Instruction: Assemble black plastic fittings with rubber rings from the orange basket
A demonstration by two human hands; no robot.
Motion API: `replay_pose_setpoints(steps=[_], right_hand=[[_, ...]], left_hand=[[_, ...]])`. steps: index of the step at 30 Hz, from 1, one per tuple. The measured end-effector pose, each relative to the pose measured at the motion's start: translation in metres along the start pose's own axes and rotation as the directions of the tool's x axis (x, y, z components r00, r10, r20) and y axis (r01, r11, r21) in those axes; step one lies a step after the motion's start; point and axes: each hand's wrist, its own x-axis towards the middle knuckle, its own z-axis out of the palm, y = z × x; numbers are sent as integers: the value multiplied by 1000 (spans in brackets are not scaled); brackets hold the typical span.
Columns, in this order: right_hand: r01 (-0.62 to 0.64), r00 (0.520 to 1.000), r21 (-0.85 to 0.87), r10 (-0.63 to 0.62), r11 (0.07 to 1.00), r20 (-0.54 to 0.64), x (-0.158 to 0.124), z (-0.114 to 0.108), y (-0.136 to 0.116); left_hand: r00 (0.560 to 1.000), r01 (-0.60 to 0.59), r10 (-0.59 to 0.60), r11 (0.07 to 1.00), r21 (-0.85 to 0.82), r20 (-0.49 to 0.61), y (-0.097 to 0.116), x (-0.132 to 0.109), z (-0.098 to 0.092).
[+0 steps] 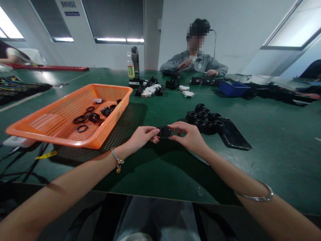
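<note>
Between both hands, just above the green table, is a black round plastic fitting. My left hand pinches its left end between thumb and fingers. From the other side, the thumb and fingertips of my right hand close on its right end. A pile of similar black fittings with hollow openings lies just beyond my right hand. To the left stands an orange perforated basket, holding thin black rings and several black parts.
A black phone lies against the pile. Farther back are white and black parts, a bottle and a blue bin. Another person sits across the green table. Cables run at the left.
</note>
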Motion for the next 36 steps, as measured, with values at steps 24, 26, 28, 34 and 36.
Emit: replay_pose_setpoints(steps=[24, 26, 28, 34, 36], right_hand=[[-37, 999, 51, 38, 998, -15, -1, 2, -1], [-43, 999, 46, 44, 998, -12, -1, 2, -1], [-51, 999, 34, 51, 998, -6, -1, 2, -1], [-60, 998, 26, 60, 998, 8, 0, 1, -2], [-60, 998, 36, 59, 998, 14, 0, 1, -2]], left_hand=[[1000, -18, 18, 1000, 1, 23, 1, 1, -1], [1000, -20, 20, 1000, 2, 15, 1, 1, -1], [1000, -24, 24, 1000, 8, 10, 2, 0, -1], [1000, -23, 22, 999, 26, 1, 2, -1, 0], [1000, -21, 21, 1000, 19, 0, 2, 0, 0]])
